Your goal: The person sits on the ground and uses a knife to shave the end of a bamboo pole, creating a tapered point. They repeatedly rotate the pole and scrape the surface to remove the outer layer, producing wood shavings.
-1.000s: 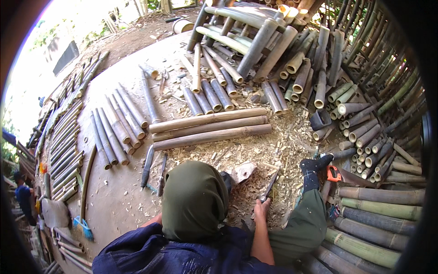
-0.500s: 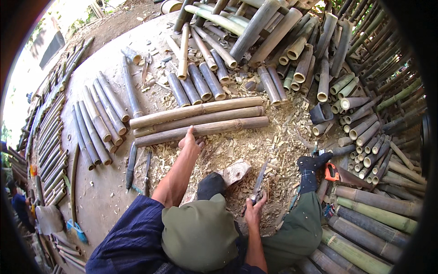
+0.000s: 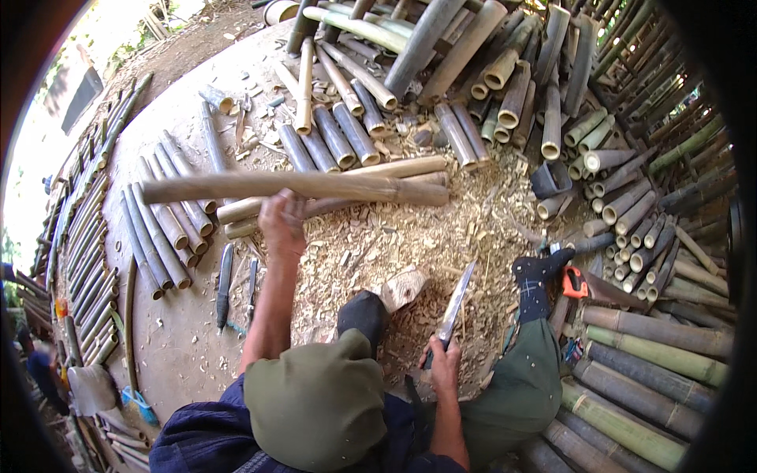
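Observation:
My left hand grips a brown bamboo pole near its middle and holds it up; the pole's left end is smeared by motion. Beneath it, partly covered, two more bamboo poles lie side by side on the shavings. My right hand is closed round the dark handle of a knife, its long blade pointing away from me and up to the right. Between my feet, beside my dark left shoe, sits a pale wooden block.
Wood shavings cover the ground ahead. Cut bamboo tubes lie in rows at the left, with stacks at the right. An orange-handled saw rests by my right foot. Two sheathed or dark-handled blades lie left of my arm.
My left hand has lifted the nearest of the three poles off the ground, swinging its left end leftward and away. The knife in my right hand has turned slightly, its blade showing broader.

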Tool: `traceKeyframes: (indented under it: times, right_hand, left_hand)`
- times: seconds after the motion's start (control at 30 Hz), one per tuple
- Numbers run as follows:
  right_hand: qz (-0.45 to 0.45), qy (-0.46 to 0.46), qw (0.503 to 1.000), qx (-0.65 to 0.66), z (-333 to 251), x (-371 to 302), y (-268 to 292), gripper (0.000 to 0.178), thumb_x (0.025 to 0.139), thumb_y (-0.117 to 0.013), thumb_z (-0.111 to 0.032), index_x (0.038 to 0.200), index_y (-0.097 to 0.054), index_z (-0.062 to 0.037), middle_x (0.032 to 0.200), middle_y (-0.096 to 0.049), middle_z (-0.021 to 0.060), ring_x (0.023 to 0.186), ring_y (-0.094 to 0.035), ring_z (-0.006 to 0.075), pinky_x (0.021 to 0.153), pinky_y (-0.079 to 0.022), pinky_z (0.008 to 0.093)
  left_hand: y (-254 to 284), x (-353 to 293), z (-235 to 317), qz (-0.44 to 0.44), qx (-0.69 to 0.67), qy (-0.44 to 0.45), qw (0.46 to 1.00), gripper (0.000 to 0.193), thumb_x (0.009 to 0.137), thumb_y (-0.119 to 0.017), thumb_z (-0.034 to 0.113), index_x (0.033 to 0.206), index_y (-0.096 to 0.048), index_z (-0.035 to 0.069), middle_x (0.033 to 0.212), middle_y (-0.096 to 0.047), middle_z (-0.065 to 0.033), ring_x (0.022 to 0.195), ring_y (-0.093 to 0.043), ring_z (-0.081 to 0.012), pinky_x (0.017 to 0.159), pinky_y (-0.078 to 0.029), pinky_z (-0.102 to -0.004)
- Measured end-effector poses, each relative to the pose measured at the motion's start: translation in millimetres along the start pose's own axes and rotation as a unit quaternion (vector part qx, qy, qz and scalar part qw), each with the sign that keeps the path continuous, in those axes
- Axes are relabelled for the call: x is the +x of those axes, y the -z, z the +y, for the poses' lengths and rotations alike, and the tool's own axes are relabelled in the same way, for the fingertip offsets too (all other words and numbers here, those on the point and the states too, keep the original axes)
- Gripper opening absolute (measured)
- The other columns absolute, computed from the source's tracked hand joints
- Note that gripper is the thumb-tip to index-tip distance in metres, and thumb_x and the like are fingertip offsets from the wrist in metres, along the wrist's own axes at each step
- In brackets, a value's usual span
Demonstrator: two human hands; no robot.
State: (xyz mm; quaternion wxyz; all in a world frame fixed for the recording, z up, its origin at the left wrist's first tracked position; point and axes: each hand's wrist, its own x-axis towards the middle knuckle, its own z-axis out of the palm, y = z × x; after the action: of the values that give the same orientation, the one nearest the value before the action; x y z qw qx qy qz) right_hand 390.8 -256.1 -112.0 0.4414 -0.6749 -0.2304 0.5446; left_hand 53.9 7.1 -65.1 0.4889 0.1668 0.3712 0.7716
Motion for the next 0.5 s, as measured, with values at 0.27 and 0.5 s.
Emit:
traceKeyframes:
  times: [0.27, 0.5]
  right_hand:
    - [-0.005, 0.041, 0.996, -0.075, -22.7, 3.1, -11.3, 0.027, 0.106, -0.058, -0.029, 0.108, -0.052, -0.0028, 0.073, -0.058, 0.0056, 0.051, -0.058, 0.0149, 0.043, -0.049, 0.0314]
    - [0.044, 0.183, 0.935, -0.300, -2.5, -1.4, -16.9, 0.032, 0.104, -0.060, -0.028, 0.115, -0.053, 0.0010, 0.079, -0.064, 0.0206, 0.070, -0.063, 0.0396, 0.064, -0.050, 0.0486]
  left_hand:
    - [-60.5, 26.7, 39.9, 0.056, -0.004, -0.013, 0.998, 0.039, 0.090, -0.081, 0.021, 0.115, -0.060, 0.000, 0.096, -0.071, -0.0107, 0.088, -0.069, -0.0250, 0.083, -0.058, -0.0440]
    - [-11.6, -41.5, 62.0, -0.019, 0.060, 0.008, 0.998, 0.036, 0.091, -0.077, 0.022, 0.114, -0.061, -0.001, 0.101, -0.070, -0.0156, 0.090, -0.070, -0.0264, 0.084, -0.060, -0.0450]
